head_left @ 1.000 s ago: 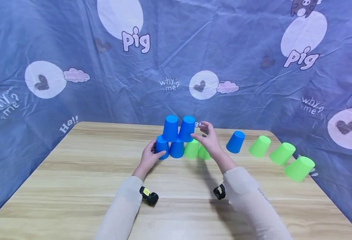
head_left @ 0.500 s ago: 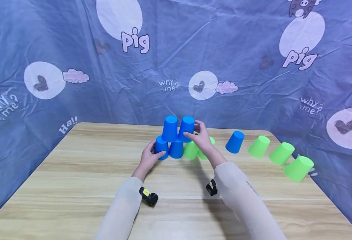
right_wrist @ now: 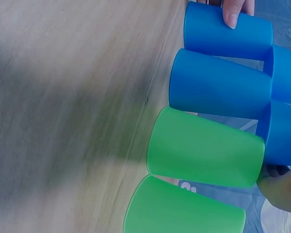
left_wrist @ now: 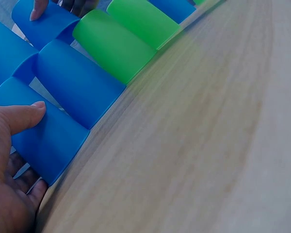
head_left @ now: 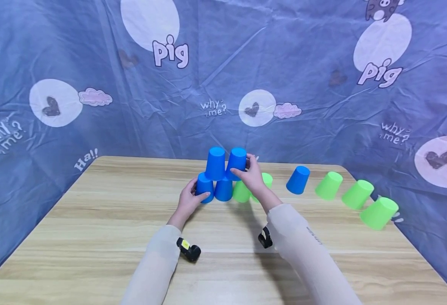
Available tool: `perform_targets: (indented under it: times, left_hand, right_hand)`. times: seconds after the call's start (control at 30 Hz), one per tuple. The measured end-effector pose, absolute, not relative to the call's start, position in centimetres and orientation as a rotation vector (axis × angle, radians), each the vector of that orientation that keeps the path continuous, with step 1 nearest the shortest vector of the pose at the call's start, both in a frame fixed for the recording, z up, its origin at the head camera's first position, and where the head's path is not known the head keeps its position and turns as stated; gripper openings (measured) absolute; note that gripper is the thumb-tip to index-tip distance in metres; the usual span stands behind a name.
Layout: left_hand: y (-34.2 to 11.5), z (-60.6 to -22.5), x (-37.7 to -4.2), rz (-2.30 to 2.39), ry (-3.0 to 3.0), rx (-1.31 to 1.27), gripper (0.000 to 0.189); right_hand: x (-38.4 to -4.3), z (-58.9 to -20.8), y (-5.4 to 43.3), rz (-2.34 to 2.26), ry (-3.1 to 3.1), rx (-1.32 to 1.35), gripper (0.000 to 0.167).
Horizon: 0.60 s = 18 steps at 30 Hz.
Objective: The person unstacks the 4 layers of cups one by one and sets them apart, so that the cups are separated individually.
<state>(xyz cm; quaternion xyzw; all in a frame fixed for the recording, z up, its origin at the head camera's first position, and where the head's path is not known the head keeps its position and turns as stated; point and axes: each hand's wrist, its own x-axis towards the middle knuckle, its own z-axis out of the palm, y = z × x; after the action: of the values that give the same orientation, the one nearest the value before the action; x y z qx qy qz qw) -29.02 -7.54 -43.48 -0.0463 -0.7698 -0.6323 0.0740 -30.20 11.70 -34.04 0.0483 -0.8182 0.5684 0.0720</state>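
Upside-down plastic cups form two tiers in the head view. My left hand [head_left: 187, 202] holds the leftmost bottom blue cup [left_wrist: 48, 138], its thumb across the near side and fingers behind. Beside that cup stand a second bottom blue cup [head_left: 223, 190] and a green cup [head_left: 240, 192], then another green cup [right_wrist: 189, 208], partly hidden by my right arm. An upper left blue cup [head_left: 215, 164] straddles the two bottom blue ones. My right hand [head_left: 254, 176] grips the upper right blue cup [head_left: 237, 159], which sits over the second blue cup and first green cup.
To the right, a lone blue cup [head_left: 298, 180] and several green cups [head_left: 329, 185] stand upside down in a slanting row along the wooden table [head_left: 223, 271]. A patterned blue cloth [head_left: 192, 127] hangs behind the table and at its sides.
My right hand has moved left from beside the upper right blue cup and taken hold of it. My left hand stays on the leftmost bottom cup.
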Motion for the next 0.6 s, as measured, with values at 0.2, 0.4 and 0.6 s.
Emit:
perform_targets:
  times: [0.2,0.4,0.6]
  left_hand:
    - [-7.6,-43.47,-29.19,-1.904,-2.314,-0.131,0.062]
    - [-7.59,-43.31,-29.12,-1.905,-2.312,-0.13,0.061]
    - [-7.61,-43.43,-29.04,-1.886,-2.316,-0.137,0.062]
  right_hand:
    - [-30.25,-33.98,11.58,1.705,-2.449,0.141,0.06]
    - [-29.89,-33.71,11.63,1.714,-2.437,0.141,0.06]
    - [-29.31,-33.25,12.19,1.721,-2.417,0.14,0.061]
